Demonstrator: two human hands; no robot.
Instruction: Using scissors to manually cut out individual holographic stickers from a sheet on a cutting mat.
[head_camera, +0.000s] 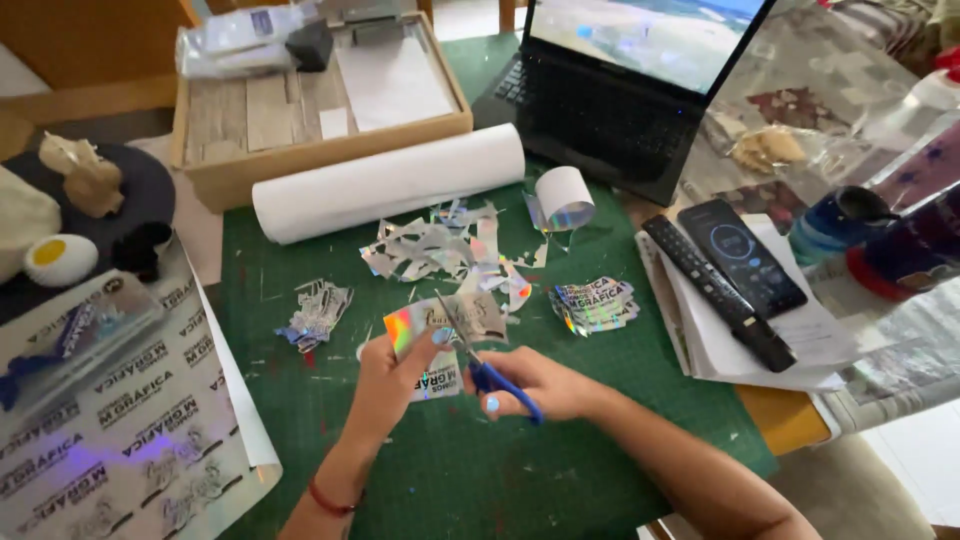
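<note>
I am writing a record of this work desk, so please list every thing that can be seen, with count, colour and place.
cutting mat: one, green, under the work
sticker sheet: one, holographic, in the left hand
scissors: one, blue handles, in the right hand, cutting the sheet
cut stickers: small stack, holographic, right of centre
offcuts: a heap, silver, mid-mat
paper roll: one, white, behind the offcuts
small roll: one, white, beside the laptop
laptop: one, black, top centre
wooden tray: one, top left
remote: one, black, right
phone: one, black, beside the remote
printed sheet: one, large, left
left hand: one, red wrist band
right hand: one, fingers in the handles
</note>
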